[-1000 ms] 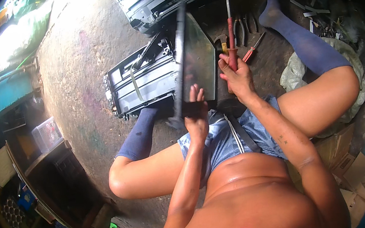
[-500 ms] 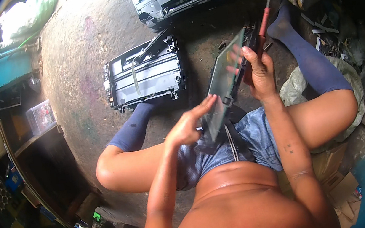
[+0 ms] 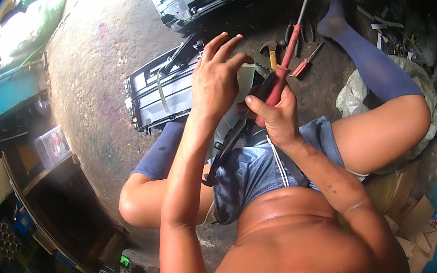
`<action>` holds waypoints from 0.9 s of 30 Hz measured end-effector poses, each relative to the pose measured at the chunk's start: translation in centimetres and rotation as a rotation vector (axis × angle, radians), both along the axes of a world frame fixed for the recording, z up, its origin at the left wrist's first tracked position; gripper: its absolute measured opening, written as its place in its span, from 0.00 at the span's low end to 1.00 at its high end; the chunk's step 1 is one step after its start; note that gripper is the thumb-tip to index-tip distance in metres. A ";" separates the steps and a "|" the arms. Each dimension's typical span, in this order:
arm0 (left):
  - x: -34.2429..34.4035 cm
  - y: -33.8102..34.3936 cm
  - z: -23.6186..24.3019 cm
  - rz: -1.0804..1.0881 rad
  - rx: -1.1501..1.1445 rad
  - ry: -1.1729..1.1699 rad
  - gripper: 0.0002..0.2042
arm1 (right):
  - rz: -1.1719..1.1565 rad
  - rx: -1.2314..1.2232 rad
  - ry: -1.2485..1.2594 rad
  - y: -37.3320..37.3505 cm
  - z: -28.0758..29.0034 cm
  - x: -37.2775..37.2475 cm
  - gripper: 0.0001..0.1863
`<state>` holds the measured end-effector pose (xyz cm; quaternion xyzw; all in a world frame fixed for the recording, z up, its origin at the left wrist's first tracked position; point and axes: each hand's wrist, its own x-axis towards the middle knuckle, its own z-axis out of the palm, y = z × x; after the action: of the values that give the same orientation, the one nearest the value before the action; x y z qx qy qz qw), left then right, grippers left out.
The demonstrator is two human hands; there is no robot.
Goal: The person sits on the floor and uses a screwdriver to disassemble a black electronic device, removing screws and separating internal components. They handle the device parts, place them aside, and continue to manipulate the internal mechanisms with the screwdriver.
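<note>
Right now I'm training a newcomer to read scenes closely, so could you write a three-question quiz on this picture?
1. Which hand holds the long red tool? a) left b) right c) neither
2. True or false: the hammer lies to the left of the small red screwdriver in the picture.
3. Fill the gap: the person's socks are ___ in colour.

Key: 1. b, the right hand. 2. True. 3. Blue.
</note>
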<state>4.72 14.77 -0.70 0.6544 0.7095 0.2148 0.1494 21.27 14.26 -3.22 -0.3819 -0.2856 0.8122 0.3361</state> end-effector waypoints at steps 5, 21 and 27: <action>-0.3 -0.1 0.8 -0.397 -0.084 0.291 0.11 | -0.024 -0.015 0.033 -0.7 0.2 0.2 0.24; -1.7 -0.5 -0.4 -0.239 -0.246 0.529 0.23 | 0.412 -0.302 -0.714 -2.8 -6.6 6.5 0.18; -1.7 -0.9 -0.7 -0.137 -0.261 0.593 0.18 | 0.481 -0.256 -0.706 -3.0 -6.5 4.0 0.22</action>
<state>2.99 13.86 -1.45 0.7100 0.6979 -0.0884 0.0329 25.27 11.27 -9.75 -0.5971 -0.3607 0.7158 -0.0303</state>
